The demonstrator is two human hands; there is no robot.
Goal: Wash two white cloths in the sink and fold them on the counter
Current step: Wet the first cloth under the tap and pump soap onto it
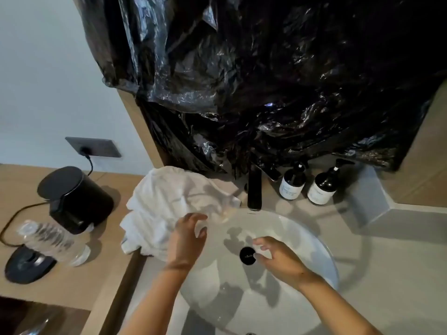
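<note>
- far left of the wooden worktop (72, 284): a black kettle base (26, 264) near the front edge, cord running back to a dark wall socket (93, 147)
- a clear plastic bottle (52, 241) lies on its side, one end over the kettle base, the other touching the black kettle (75, 197) that stands behind it
- the white cloths (167, 201) are in a rumpled heap at the right edge of the wooden worktop, spilling onto the grey worktop (387, 274) and over the sink's back-left rim. honestly can't tell where one cloth ends and the other starts
- left hand (186, 238) is over the left rim of the white sink (321, 250), right at the edge of the cloth heap. fingers loosely curled and a bit spread, nothing held as far as I can see; can't tell if it's actually touching the cloth
- black tap (254, 189) stands at the back rim of the sink
- round black drain plug (247, 255) sits in the middle of the basin
- right hand (278, 257) hovers over the basin just right of the plug, fingers curled loosely and apart, holding nothing
- two dark pump bottles (307, 183) with white labels stand side by side at the back of the grey worktop, right of the tap
- crinkly black plastic sheet (266, 81) hangs across the wall above all of it
</note>
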